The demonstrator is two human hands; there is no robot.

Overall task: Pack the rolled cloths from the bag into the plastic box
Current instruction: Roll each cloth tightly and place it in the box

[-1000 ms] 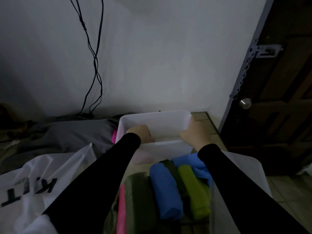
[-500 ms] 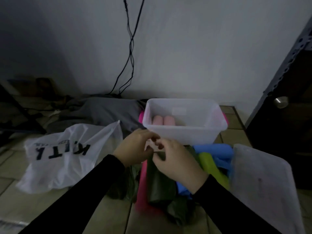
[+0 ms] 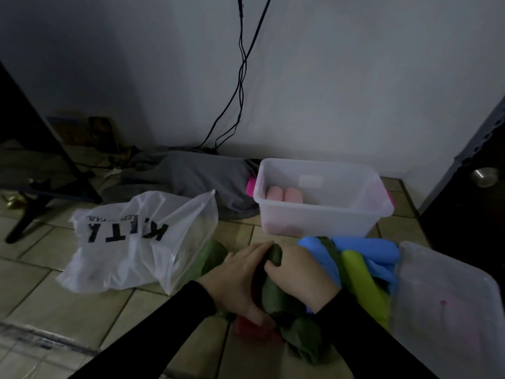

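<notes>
bag (image 3: pixel 131 239) left of cloth pile (image 3: pixel 352 269); box (image 3: pixel 322 214) behind pile; lid (image 3: pixel 448 305) right

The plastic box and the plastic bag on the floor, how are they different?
The plastic box stands upright with stiff walls; the white plastic bag lies slumped and crumpled on the tiles. The box is plain and cloudy, with two pink rolled cloths showing inside; the bag carries big black letters, and I cannot tell what it holds. The box sits nearer the wall, the bag farther left. Both are pale plastic.
</notes>
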